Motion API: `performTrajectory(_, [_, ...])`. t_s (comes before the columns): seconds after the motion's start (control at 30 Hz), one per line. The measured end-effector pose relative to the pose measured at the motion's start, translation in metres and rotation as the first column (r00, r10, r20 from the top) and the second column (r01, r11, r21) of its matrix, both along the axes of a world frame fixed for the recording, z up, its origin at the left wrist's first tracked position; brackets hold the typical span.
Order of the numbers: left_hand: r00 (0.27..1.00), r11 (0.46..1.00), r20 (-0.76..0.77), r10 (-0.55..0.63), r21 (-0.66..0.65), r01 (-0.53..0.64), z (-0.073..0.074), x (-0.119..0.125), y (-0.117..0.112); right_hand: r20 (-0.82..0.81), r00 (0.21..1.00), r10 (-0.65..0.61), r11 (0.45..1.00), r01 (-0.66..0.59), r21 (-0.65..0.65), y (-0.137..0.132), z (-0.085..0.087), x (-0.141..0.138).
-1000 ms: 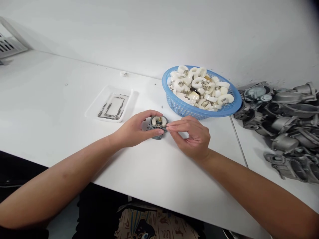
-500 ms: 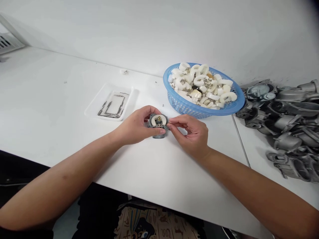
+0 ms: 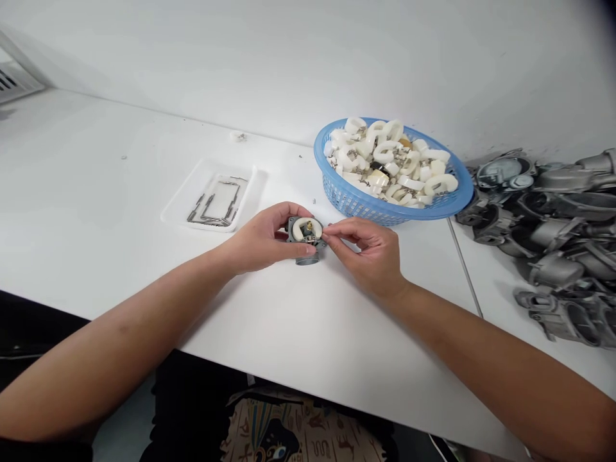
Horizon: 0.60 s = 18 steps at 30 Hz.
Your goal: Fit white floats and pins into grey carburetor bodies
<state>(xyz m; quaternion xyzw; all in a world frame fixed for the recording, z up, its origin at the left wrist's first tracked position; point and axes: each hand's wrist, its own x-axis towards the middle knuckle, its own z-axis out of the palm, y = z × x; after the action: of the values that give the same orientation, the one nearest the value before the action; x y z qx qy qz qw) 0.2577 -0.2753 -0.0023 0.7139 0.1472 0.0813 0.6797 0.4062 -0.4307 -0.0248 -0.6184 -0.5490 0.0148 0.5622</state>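
Observation:
My left hand point(image 3: 262, 240) is wrapped round a small grey metal carburetor body point(image 3: 305, 242) with a white float seated on its top. It holds the part just above the white table point(image 3: 96, 212). My right hand point(image 3: 370, 253) pinches at the right side of the same part with thumb and forefinger. What sits between those fingertips is too small to make out; a thin metal pin showed there in the earlier frames.
A blue plastic basket point(image 3: 447, 204) full of white floats stands behind my right hand. A shallow white tray point(image 3: 192, 192) with several thin metal pins lies behind my left hand. Several grey cast metal bodies point(image 3: 553, 231) are heaped at the right.
My right fingertips have closed in against the part's right side, and the thin pin seen sticking out a second ago no longer shows. The part has turned slightly in my left hand.

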Motion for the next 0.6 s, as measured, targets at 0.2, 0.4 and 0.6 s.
performTrajectory(0.2, [0.999,0.998,0.006,0.048,0.028,-0.048,0.0006,-0.0007,-0.0033,-0.011,1.000,-0.026,0.999,0.027,0.035,-0.0022,-0.0002,-0.0031])
performTrajectory(0.4, [0.998,0.998,-0.012,0.066,-0.002,-0.066,0.0004,0.0008,-0.0038,-0.103,0.995,0.012,0.995,-0.002,0.101,-0.0035,-0.0020,-0.0052])
performTrajectory(0.6, [0.995,0.996,-0.054,0.088,0.027,-0.087,0.0030,-0.0004,-0.0030,-0.024,0.998,0.060,0.992,-0.057,0.113,-0.0028,-0.0013,-0.0047])
